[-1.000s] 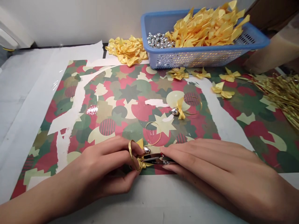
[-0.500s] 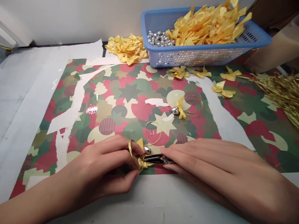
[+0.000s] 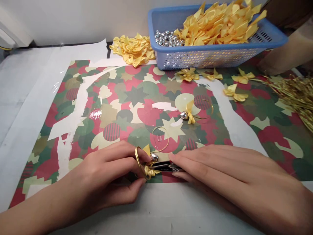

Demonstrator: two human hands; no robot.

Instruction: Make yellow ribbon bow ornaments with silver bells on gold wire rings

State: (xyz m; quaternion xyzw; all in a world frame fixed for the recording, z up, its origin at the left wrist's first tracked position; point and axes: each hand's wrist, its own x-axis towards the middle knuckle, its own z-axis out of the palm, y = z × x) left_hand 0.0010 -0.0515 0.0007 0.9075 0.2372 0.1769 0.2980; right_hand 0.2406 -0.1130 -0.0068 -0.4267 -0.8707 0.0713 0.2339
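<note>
My left hand (image 3: 107,173) is closed in a pinch on a yellow ribbon bow (image 3: 149,171) with gold wire (image 3: 138,160) looped around it. A silver bell (image 3: 154,157) sits against the bow at the fingertips. My right hand (image 3: 220,176) is wrapped round a pair of small dark pliers (image 3: 166,167), whose handles are hidden under the palm. The jaws point left and reach the wire at the bow; the exact contact is too small to make out. Beyond the hands lies another yellow bow (image 3: 190,112) with a silver bell (image 3: 184,115) and a curl of gold wire.
A blue basket (image 3: 220,49) at the back holds yellow bows and silver bells. Left of it is a pile of yellow bows (image 3: 134,50). Several loose bows (image 3: 234,93) lie in front, with gold wires (image 3: 295,94) at the right. Patterned paper (image 3: 135,98) covers the table.
The view has shifted slightly. Both hands keep almost the same position and grip, with the plier jaws still at the bow.
</note>
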